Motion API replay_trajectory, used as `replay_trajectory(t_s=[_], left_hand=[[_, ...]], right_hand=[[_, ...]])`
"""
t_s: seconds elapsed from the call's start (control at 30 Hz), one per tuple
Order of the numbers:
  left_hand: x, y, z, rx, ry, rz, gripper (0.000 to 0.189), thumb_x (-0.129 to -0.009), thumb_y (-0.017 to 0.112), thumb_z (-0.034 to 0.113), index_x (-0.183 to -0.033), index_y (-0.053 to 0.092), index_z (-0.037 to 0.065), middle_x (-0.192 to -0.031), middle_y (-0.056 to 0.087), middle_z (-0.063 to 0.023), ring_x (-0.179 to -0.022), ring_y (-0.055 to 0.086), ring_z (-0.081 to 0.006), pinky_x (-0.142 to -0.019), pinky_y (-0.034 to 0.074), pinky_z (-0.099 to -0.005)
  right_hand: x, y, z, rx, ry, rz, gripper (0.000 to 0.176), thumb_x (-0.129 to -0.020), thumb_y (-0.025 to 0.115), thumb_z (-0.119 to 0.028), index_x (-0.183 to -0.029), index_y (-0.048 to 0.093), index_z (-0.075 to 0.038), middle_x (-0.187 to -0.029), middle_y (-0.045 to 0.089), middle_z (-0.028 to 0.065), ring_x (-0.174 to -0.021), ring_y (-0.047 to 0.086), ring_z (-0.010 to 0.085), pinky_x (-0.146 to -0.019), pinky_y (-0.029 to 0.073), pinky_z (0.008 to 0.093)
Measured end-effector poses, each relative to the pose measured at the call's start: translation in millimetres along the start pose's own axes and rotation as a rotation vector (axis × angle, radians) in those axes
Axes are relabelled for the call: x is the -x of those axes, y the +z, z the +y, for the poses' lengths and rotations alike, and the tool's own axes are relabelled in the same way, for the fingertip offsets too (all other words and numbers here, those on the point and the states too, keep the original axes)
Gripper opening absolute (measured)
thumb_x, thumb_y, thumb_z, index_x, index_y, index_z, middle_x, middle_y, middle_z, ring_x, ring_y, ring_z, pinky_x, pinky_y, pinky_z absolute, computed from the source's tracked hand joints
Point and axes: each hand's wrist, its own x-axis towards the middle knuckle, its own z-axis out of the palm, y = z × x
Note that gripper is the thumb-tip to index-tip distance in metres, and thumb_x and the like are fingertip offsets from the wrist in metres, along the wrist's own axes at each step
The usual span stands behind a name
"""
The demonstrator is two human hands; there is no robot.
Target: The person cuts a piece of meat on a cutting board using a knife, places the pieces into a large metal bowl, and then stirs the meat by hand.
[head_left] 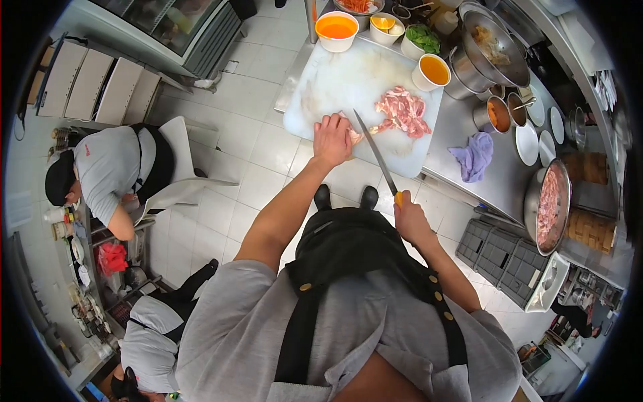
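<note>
My left hand (pixel 333 139) presses down on a piece of raw meat (pixel 353 136) at the near edge of the white cutting board (pixel 321 84), its fingers curled over it and hiding most of it. In my right hand (pixel 412 220) is the yellow handle of a long knife (pixel 376 153). The blade slants up and left across the board's near edge, its tip just right of my left hand, close beside the meat. A pile of cut raw meat (pixel 404 112) lies on the board to the right of the blade.
Tubs of orange liquid (pixel 336 32) and leafy greens (pixel 420 40) line the board's far side. To the right are a purple cloth (pixel 473 157), a large bowl of meat (pixel 550 208) and white plates (pixel 526 142). One person (pixel 117 167) sits at left; another (pixel 151 335) is lower left.
</note>
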Motion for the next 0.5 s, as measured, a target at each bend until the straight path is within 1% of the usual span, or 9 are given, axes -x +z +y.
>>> replay_trajectory(t_s=[0.03,0.07,0.1,0.13,0.2,0.27,0.33,0.37,0.5], left_hand=[[0.2,-1.7,0.1,0.004,0.001,-0.007,0.021,-0.072,0.057,0.01,-0.093,0.056,0.011,-0.099,0.051,-0.0086,-0.097,0.046,-0.0271,-0.078,0.034,-0.043],[-1.0,-2.8,0.5,-0.009,0.006,-0.016,0.021,-0.072,0.058,0.01,-0.093,0.056,0.011,-0.099,0.051,-0.0082,-0.097,0.046,-0.0267,-0.078,0.034,-0.0431],[0.2,-3.3,2.1,-0.021,0.018,-0.03,0.022,-0.071,0.058,0.01,-0.093,0.056,0.012,-0.099,0.051,-0.0078,-0.098,0.046,-0.0263,-0.078,0.034,-0.0432],[-0.8,-3.0,3.4,-0.013,0.03,-0.033,0.022,-0.071,0.058,0.01,-0.093,0.056,0.012,-0.099,0.051,-0.0078,-0.098,0.046,-0.0263,-0.078,0.034,-0.0432],[-0.1,-5.8,1.7,-0.007,0.022,-0.038,0.022,-0.071,0.058,0.01,-0.093,0.056,0.012,-0.098,0.051,-0.0075,-0.097,0.046,-0.0265,-0.078,0.033,-0.0437],[4.0,-4.2,1.2,0.011,0.038,-0.009,0.021,-0.072,0.057,0.009,-0.093,0.055,0.011,-0.098,0.051,-0.0082,-0.095,0.047,-0.0277,-0.076,0.033,-0.0437],[-0.7,-3.6,0.0,0.025,0.039,0.036,0.02,-0.073,0.056,0.007,-0.093,0.054,0.01,-0.098,0.051,-0.0089,-0.094,0.048,-0.0289,-0.075,0.033,-0.0437],[-0.6,-3.3,0.2,0.035,0.044,0.046,0.021,-0.074,0.056,0.007,-0.095,0.054,0.009,-0.099,0.052,-0.0092,-0.094,0.048,-0.0291,-0.075,0.032,-0.0438],[1.4,0.3,-3.9,0.06,0.035,0.037,0.024,-0.075,0.055,0.008,-0.098,0.053,0.008,-0.099,0.052,-0.0097,-0.095,0.048,-0.0296,-0.075,0.032,-0.0445]], right_hand=[[-5.6,12.4,9.0,0.042,-0.059,0.063,0.034,-0.09,0.052,-0.015,-0.115,0.038,0.004,-0.071,0.06,0.0297,-0.066,0.062,0.046,-0.06,0.05,0.0535],[-21.7,23.4,15.8,0.039,-0.05,0.062,0.034,-0.09,0.052,-0.015,-0.115,0.038,0.004,-0.071,0.06,0.0297,-0.066,0.062,0.046,-0.06,0.05,0.0535],[-46.6,23.2,12.4,0.049,-0.126,0.111,0.033,-0.091,0.051,-0.015,-0.115,0.038,0.004,-0.071,0.06,0.0296,-0.065,0.062,0.0456,-0.059,0.051,0.0534],[-68.0,16.9,12.2,0.065,-0.203,0.168,0.032,-0.091,0.051,-0.014,-0.114,0.038,0.003,-0.07,0.06,0.0295,-0.064,0.062,0.0453,-0.059,0.051,0.0533],[-87.2,-7.4,11.7,0.106,-0.211,0.179,0.031,-0.091,0.05,-0.015,-0.113,0.038,0.003,-0.071,0.06,0.0294,-0.064,0.062,0.045,-0.058,0.051,0.0532],[-79.3,-23.1,16.1,0.15,-0.22,0.19,0.03,-0.092,0.05,-0.016,-0.113,0.038,0.003,-0.071,0.06,0.0294,-0.064,0.062,0.0447,-0.057,0.051,0.053],[-56.9,-29.3,26.0,0.077,-0.06,0.277,0.032,-0.093,0.049,-0.019,-0.113,0.038,0.003,-0.069,0.06,0.0292,-0.063,0.062,0.0447,-0.055,0.051,0.0519],[-49.5,-19.3,26.8,0.072,-0.12,0.304,0.034,-0.093,0.05,-0.02,-0.113,0.037,0.003,-0.067,0.06,0.0283,-0.061,0.061,0.0449,-0.054,0.05,0.0521],[-13.8,0.8,-30.7,0.042,-0.148,0.164,0.034,-0.092,0.052,-0.02,-0.11,0.036,0.004,-0.065,0.06,0.027,-0.06,0.062,0.0436,-0.054,0.051,0.0512]])
